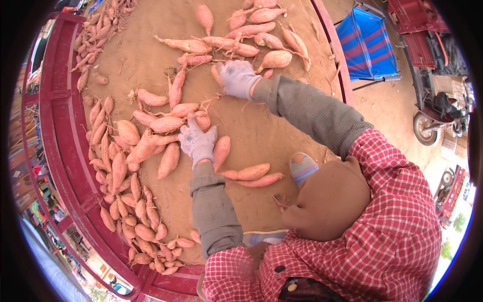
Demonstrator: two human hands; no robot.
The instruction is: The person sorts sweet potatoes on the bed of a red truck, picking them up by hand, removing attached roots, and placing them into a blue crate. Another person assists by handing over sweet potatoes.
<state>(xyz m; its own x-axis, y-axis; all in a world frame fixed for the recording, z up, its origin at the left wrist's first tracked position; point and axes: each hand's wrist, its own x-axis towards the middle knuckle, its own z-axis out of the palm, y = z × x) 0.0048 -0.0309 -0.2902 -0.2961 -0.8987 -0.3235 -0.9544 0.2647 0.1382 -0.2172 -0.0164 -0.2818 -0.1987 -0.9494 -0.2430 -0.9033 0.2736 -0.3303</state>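
Observation:
My left hand point(197, 140), in a soiled pale glove, has its fingers on either side of a reddish sweet potato point(203, 120) in the middle of the bed. Against its outer side lies the narrow end of a forked sweet potato point(145, 146). Farther up, my right hand point(238, 78), gloved alike, grips a paler sweet potato point(217, 74), partly hidden by the fingers. Just beyond it is a loose group of rooty sweet potatoes point(226, 44). A single sweet potato point(222, 151) rests beside my left wrist, and two long ones, including a slim one point(260, 180), lie nearer my feet.
A dirt-covered bed point(260, 128) is bordered by a red metal side rail point(62, 113). Many small sweet potatoes point(141, 230) are heaped along it, with another pile point(100, 32) farther off. Outside stand a blue striped folding seat point(366, 43) and a three-wheeled vehicle point(434, 120).

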